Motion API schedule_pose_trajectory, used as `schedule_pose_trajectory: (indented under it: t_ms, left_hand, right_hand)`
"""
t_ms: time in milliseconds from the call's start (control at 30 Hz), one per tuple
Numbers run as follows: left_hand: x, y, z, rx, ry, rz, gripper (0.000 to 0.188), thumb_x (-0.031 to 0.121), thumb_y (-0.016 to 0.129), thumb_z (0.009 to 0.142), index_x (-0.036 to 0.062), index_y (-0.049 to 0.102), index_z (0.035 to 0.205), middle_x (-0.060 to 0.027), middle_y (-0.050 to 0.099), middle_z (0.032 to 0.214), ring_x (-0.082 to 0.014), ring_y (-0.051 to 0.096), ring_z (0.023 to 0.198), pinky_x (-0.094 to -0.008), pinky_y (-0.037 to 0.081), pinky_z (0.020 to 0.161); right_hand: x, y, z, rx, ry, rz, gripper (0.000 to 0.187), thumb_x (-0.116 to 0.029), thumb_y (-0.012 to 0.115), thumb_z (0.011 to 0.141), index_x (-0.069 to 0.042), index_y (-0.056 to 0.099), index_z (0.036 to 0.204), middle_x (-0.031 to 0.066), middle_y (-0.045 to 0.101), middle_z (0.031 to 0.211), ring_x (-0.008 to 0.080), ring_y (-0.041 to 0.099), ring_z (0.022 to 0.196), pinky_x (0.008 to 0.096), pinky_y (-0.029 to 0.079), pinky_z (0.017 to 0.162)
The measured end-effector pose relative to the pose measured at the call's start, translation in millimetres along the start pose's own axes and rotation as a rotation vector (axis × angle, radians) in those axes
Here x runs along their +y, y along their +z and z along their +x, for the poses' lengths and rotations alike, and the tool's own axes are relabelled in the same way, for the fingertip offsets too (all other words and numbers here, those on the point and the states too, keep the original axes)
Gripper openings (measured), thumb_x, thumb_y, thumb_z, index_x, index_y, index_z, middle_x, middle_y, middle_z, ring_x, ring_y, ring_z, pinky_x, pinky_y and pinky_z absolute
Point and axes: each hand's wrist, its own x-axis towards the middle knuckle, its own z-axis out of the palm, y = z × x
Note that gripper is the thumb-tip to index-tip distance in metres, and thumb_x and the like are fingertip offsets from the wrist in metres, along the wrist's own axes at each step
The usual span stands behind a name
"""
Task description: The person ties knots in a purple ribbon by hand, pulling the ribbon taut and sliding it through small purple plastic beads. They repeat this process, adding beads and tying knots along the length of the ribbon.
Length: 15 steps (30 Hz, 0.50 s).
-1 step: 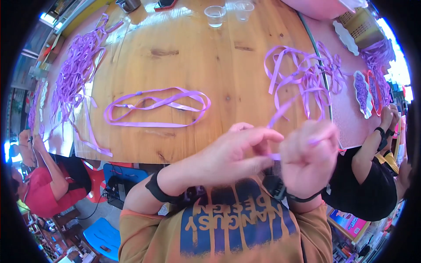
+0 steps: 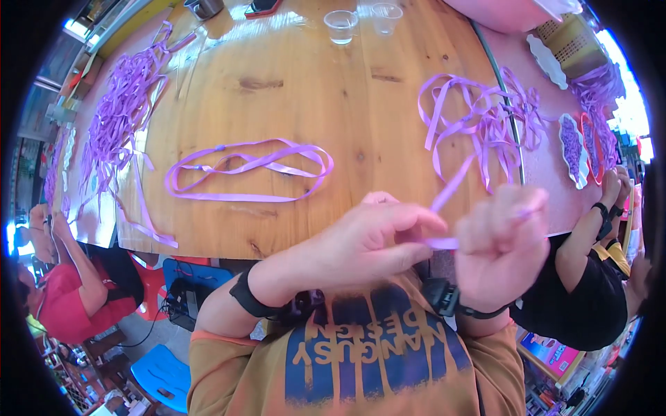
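Note:
A purple ribbon (image 2: 455, 186) runs from the loose pile of purple ribbons (image 2: 479, 111) on the right down to my hands. Thumb and fingers of my left hand (image 2: 368, 239) pinch it at the table's near edge. A short stretch of ribbon spans the gap to my right hand (image 2: 499, 249), which is closed, slightly blurred, with a bit of purple showing at its fingers. Further left on the wooden table lies a looped purple ribbon (image 2: 250, 197), apart from both hands. Whatever sits inside my left fingertips is hidden.
A big heap of purple ribbons (image 2: 125, 104) covers the table's left side. Two clear plastic cups (image 2: 340, 29) stand at the far edge. Co-workers sit on both sides, one in red (image 2: 69, 308), one in black (image 2: 583, 298). A white tray (image 2: 573, 149) of small purple pieces lies at right.
My right hand has moved slightly right and up, away from my left hand. More ribbon shows between them. The left hand has barely shifted.

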Motion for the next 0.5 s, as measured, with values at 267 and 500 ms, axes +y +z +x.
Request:
schedule_pose_trajectory:
  t_ms: [267, 500]
  left_hand:
    - [22.3, -50.6, -28.6, 0.187, -0.016, 0.21, 0.009, 0.004, 0.062, 0.075, 0.0004, 0.063, 0.083, -0.0003, 0.053, 0.067, -0.0114, 0.046, 0.065, -0.0259, 0.034, 0.06]
    - [11.4, -78.9, -93.9, 0.381, -0.204, 0.056, 0.004, 0.002, 0.062, 0.076, -0.0012, 0.062, 0.079, -0.0012, 0.052, 0.068, -0.0084, 0.046, 0.061, -0.0221, 0.033, 0.054]
  right_hand:
    - [-58.3, -52.6, 19.0, 0.034, -0.144, 0.179, 0.018, -0.018, 0.039, 0.096, -0.001, 0.048, 0.094, -0.0003, 0.034, 0.063, 0.0072, 0.028, 0.046, 0.0225, 0.025, 0.044]
    - [-69.8, -80.8, 19.2, 0.084, -0.149, 0.106, 0.018, -0.016, 0.04, 0.095, 0.0, 0.05, 0.095, -0.0005, 0.032, 0.063, 0.0069, 0.028, 0.048, 0.022, 0.024, 0.044]
